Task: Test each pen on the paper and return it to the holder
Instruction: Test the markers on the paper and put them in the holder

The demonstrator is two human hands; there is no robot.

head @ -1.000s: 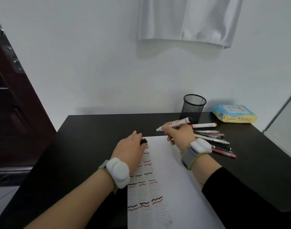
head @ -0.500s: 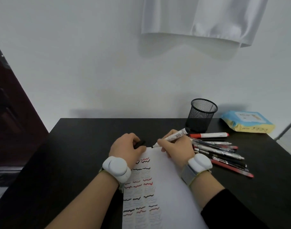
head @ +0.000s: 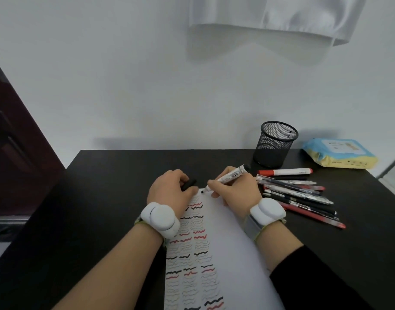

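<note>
My right hand (head: 235, 189) grips a white marker (head: 231, 176) with a black tip, and the tip touches the top edge of the white paper (head: 227, 249). The paper carries several rows of red and black squiggles down its left side. My left hand (head: 170, 191) holds the marker's black cap (head: 188, 184) and rests on the paper's top left corner. The black mesh holder (head: 276, 144) stands behind my right hand and looks empty. Several pens (head: 297, 193) lie in a pile to the right of the paper, with a red-capped white marker (head: 285, 171) at the far side.
A blue and yellow wipes pack (head: 339, 153) lies at the back right of the black table (head: 116, 182). White cloth (head: 274, 16) hangs on the wall above. A dark door (head: 15, 148) stands at the left.
My right hand has brought the marker down from above the table, and its tip now meets the paper's top edge. My left hand has curled over the cap. The view has tilted upward.
</note>
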